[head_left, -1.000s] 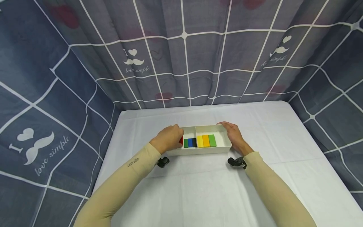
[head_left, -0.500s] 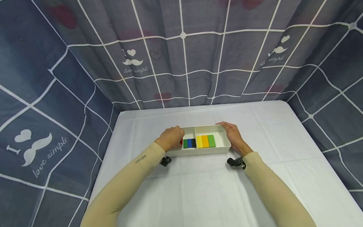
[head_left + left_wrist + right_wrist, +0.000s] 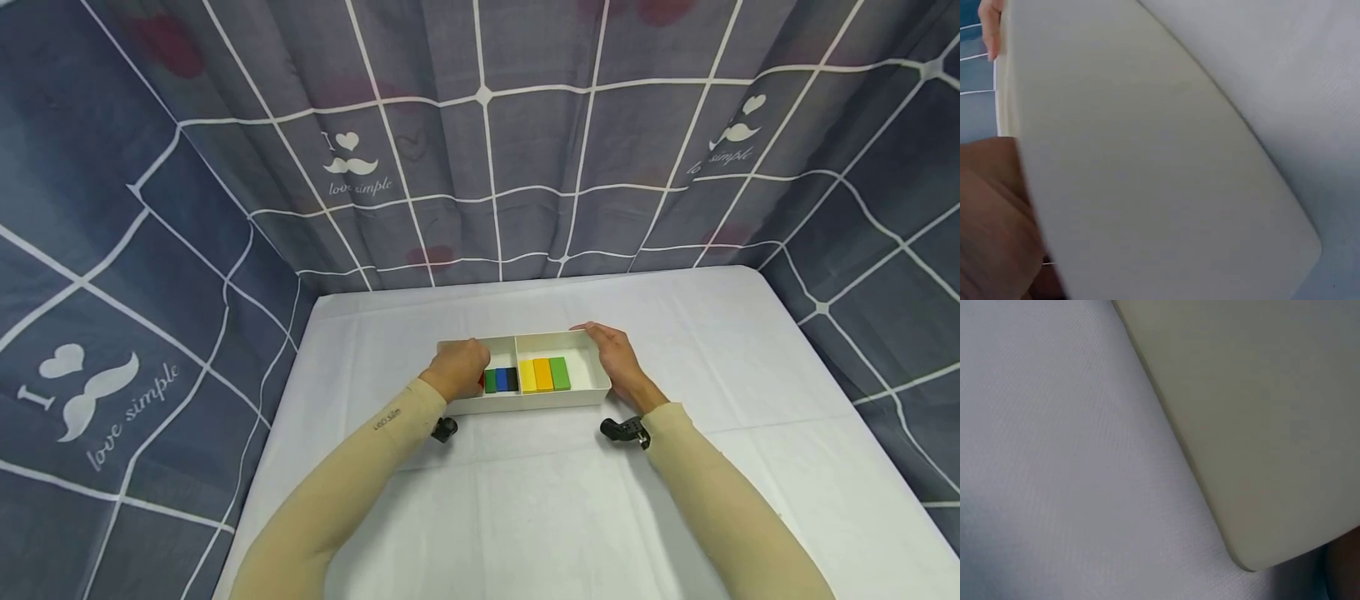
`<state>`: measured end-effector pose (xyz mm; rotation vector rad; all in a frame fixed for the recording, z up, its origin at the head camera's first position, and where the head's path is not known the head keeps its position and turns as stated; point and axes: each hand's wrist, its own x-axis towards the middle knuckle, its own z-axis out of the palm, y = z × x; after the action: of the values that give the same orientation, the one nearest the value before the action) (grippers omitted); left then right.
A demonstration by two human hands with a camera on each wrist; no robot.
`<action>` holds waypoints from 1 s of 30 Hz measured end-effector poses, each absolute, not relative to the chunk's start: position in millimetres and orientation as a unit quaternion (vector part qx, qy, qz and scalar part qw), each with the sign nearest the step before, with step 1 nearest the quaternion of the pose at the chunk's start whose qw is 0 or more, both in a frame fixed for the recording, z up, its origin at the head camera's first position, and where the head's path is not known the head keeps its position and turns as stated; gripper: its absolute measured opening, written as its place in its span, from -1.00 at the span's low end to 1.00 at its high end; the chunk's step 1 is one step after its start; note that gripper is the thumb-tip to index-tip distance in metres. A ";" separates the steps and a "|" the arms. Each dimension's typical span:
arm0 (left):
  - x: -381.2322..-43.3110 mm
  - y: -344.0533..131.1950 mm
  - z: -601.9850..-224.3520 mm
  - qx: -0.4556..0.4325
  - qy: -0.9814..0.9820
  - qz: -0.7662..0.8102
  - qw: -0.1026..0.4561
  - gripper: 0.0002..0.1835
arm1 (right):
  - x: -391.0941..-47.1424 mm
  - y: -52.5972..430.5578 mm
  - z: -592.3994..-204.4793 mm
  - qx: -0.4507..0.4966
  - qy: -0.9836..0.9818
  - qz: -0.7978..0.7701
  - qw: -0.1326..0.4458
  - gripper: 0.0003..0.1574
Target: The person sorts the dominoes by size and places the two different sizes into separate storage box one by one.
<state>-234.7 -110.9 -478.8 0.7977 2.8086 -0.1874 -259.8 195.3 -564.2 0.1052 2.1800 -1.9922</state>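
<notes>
A white two-compartment box [image 3: 525, 402] lies on the table. My left hand [image 3: 459, 367] reaches into its left compartment, fingers pointing down, and pinches a red block [image 3: 481, 382] that it mostly hides. Beside that block stand a dark green block [image 3: 491, 382], a blue block [image 3: 502, 380] and a black block [image 3: 512, 380] in a row. Across the divider sit a yellow block [image 3: 528, 376], an orange block [image 3: 542, 375] and a light green block [image 3: 559, 373]. My right hand [image 3: 618, 362] grips the box's right end. Both wrist views are mostly filled by the box's outer wall [image 3: 1147, 156].
White cloth [image 3: 540, 500] covers the table. Grey-blue checked curtains [image 3: 525, 150] hang behind it and along both sides. A black wrist camera [image 3: 445, 429] hangs below the left wrist, another black camera [image 3: 622, 428] below the right.
My left hand has shifted right and slightly nearer inside the left compartment, so less of the red block shows and the box's left back corner has come into view. The right hand has stayed put.
</notes>
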 end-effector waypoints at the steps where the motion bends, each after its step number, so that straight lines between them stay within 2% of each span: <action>1: -234.6 -110.8 -481.2 0.274 0.954 -0.065 0.105 -0.66 | -259.4 194.4 -563.8 0.035 0.734 -0.672 0.093 -0.29; 9: -231.9 -109.7 -488.9 0.275 0.954 -0.076 0.093 -0.66 | -258.1 189.9 -562.4 0.040 0.728 -0.677 0.102 -0.29; 20: -228.8 -118.1 -482.8 0.251 0.960 -0.041 0.120 -0.63 | -259.1 185.7 -563.2 0.028 0.729 -0.676 0.105 -0.30; 30: -226.4 -130.8 -454.3 0.246 0.966 0.041 0.068 -0.59 | -260.0 191.4 -560.0 0.035 0.723 -0.684 0.087 -0.38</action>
<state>-226.4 -130.8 -454.3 0.7397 2.9108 0.1236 -260.0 191.4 -560.0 0.1057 2.1554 -2.0382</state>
